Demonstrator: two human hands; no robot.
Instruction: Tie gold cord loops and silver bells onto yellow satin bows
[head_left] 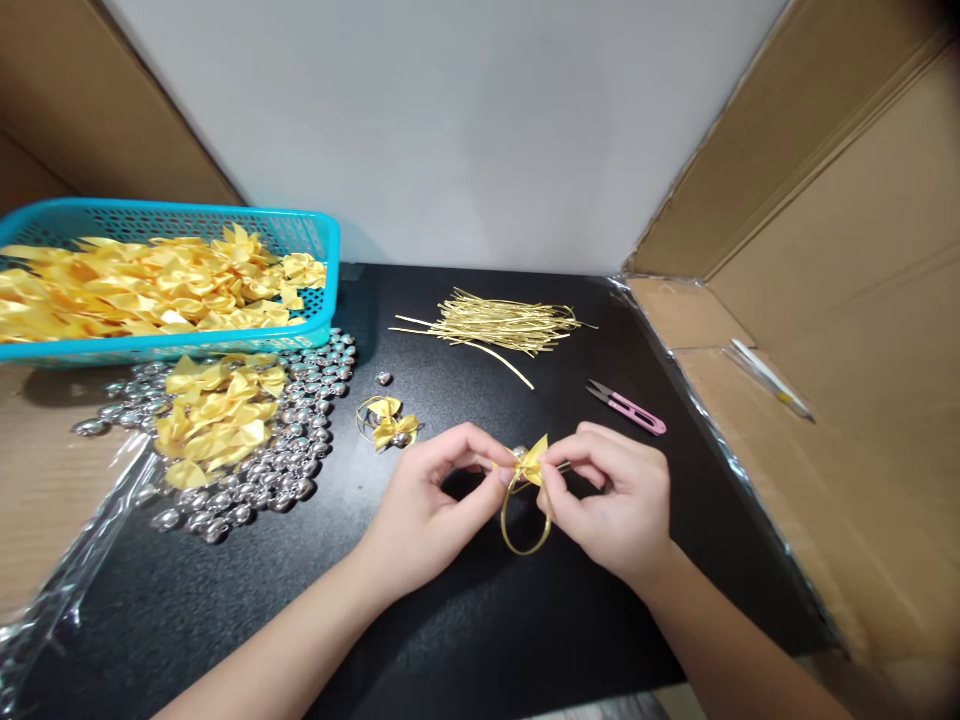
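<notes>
Over the black table, my left hand (442, 500) and my right hand (615, 490) face each other, thumbs and fingertips pinched. Between them is a yellow ribbon bow (534, 462) with a gold cord (525, 550) looped below it. My left fingertips grip the cord close beside the bow, and my right fingertips pinch the bow's right side. A silver bell (520, 452) shows just behind the bow, partly hidden. Left of my left hand lie looped cords with yellow bows (390, 425) and silver bells, and one loose bell (384, 378).
A blue basket (334, 270) full of yellow bows stands at the back left. In front lie many silver bells (300, 440) with a heap of yellow bows (225, 410). Gold cords (502, 322) are bundled at the back; pink thread snips (634, 410) rest to the right. Cardboard walls (847, 300) flank the table.
</notes>
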